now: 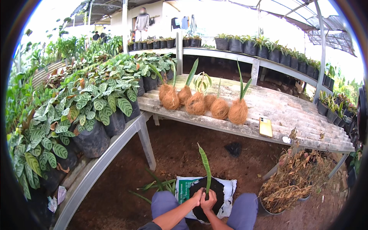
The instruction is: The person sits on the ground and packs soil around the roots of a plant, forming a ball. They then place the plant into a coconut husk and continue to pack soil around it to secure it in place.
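Note:
Between my knees, my left hand [197, 196] and my right hand [209, 199] are pressed together around the base of a snake plant leaf [205, 161]. The long green leaf stands nearly upright out of my grip, bending a little towards its tip. My fingers hide its lower end, so I cannot tell how much soil is packed around it. Directly below is a heap of dark soil [214, 208] on a white and green printed plastic sack [230, 189]. More cut green leaves [168, 185] lie on the ground to the left of the sack.
Several coconut-fibre balls [238, 111] with leaves stand on a corrugated table [287, 115], beside a yellow-backed phone [265, 127]. Potted foliage plants [92, 100] line the left bench. Dried plants [296, 178] fill a pot at right. A person [142, 21] stands far back.

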{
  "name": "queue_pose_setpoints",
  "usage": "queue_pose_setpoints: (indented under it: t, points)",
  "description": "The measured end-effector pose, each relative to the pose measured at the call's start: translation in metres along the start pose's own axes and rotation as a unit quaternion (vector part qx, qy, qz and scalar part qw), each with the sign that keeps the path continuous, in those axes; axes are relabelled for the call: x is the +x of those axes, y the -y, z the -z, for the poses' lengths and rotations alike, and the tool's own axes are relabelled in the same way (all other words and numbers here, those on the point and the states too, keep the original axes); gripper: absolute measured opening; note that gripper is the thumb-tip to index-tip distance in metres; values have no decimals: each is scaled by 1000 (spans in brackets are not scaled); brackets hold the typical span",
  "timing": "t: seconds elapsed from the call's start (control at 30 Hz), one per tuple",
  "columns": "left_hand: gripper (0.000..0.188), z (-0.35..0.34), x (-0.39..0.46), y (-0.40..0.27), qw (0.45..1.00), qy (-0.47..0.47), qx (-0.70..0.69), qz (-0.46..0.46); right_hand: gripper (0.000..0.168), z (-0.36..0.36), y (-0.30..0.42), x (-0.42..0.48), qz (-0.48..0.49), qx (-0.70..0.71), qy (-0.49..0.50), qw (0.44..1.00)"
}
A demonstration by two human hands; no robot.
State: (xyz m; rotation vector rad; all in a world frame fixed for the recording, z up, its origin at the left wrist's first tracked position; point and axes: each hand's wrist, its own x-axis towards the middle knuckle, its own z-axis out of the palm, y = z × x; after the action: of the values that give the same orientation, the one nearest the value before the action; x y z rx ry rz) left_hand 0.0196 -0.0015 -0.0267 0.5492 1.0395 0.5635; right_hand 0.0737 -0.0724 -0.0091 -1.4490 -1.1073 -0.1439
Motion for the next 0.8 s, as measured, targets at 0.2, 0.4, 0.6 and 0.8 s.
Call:
queue_pose_setpoints:
  t: [0.2,0.4,0.6,0.8]
  points:
    - [33,5,15,5,999,-30,13,-16,27,1,-6,2,-11,31,37,999]
    - [31,21,44,5,998,37,-38,33,39,3,-5,4,15,40,40,998]
    - [30,18,39,10,991,93,-75,58,38,6,-3,-1,12,23,25,999]
    - [30,25,44,15,996,67,-42,34,35,0,-3,-6,10,5,-8,1000]
